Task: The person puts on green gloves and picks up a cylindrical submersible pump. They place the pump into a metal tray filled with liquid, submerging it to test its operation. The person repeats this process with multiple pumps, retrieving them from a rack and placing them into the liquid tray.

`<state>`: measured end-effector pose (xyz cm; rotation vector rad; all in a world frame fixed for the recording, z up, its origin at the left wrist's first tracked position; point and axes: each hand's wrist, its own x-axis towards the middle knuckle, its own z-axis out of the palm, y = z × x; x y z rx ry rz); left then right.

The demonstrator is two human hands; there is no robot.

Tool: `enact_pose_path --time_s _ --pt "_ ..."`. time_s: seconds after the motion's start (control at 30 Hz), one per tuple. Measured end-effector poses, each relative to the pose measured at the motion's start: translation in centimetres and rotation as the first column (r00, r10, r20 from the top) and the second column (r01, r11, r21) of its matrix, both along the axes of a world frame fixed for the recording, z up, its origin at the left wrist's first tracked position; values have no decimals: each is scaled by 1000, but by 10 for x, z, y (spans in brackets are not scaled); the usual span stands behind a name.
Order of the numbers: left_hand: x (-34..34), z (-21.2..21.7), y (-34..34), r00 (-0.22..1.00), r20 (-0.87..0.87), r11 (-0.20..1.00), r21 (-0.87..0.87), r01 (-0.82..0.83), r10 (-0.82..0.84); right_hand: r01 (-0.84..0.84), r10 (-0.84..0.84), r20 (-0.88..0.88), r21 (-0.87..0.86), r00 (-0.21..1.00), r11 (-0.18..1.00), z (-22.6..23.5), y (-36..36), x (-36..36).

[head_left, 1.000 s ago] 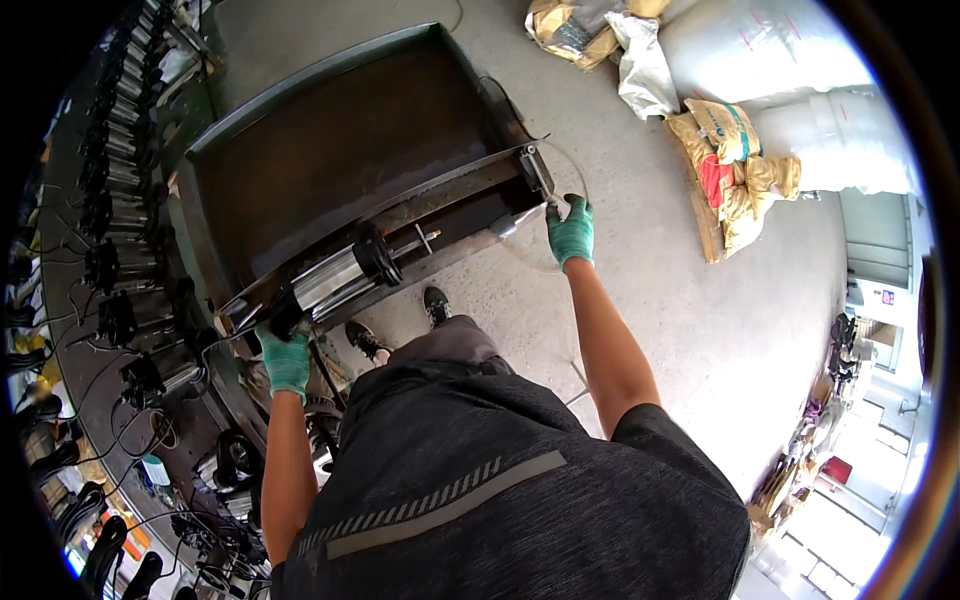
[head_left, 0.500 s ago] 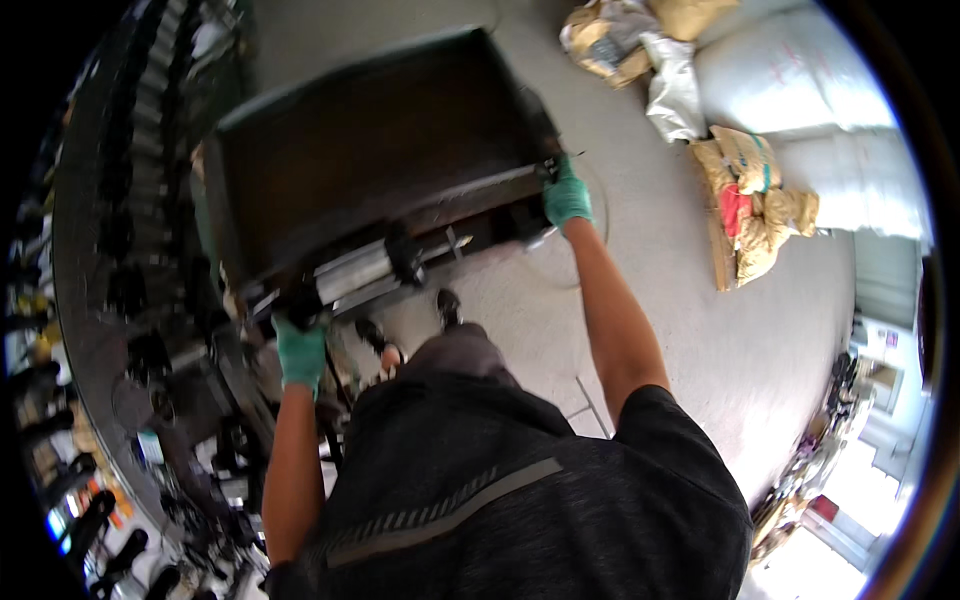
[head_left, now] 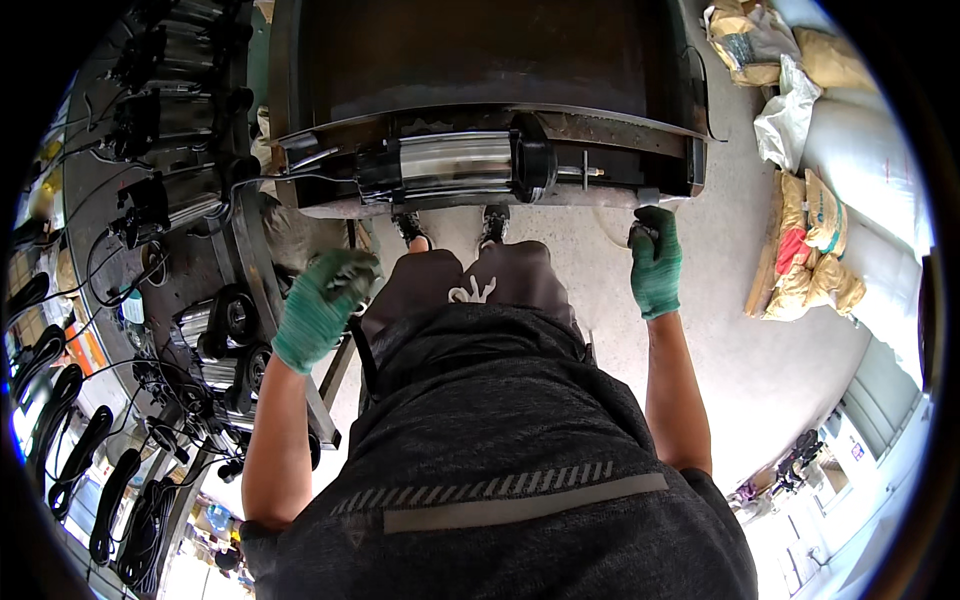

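machine frame (head_left: 480, 110) — large, dark, straight ahead of both hands, long axis left-to-right | right hand (head_left: 655, 262) curled under its near right corner — closer | left hand (head_left: 325, 305) loosely curled, empty, off its near left corner, apart

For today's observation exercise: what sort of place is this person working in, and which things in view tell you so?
Probably a workshop or small factory: a large dark machine frame with a silver motor, racks of similar motors with cables, and filled sacks on the concrete floor.

Bright daylight; fisheye-warped, dark-vignetted edges
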<state>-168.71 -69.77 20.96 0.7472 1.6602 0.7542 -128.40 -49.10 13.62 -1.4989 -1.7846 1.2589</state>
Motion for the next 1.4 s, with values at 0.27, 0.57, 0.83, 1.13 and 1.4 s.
enact_pose_path --time_s 0.27,0.57,0.83,1.13,1.4 --pt "6 4 28 831 223 859 70 507 -509 -62 63 128 -15 990 998 15 -2 -25" --pt "13 -31 35 670 143 663 -103 742 -728 -52 53 84 -24 995 998 21 -6 -48" --pt "9 -33 39 628 226 608 -158 778 -745 -26 30 85 -56 996 998 13 -7 -51" --pt "5 -24 40 708 220 696 -142 704 -672 -17 17 55 -5 998 1000 11 -2 -70" --pt "-1 -73 39 986 -151 987 158 -41 65 -25 25 104 3 994 1000 6 2 -71"
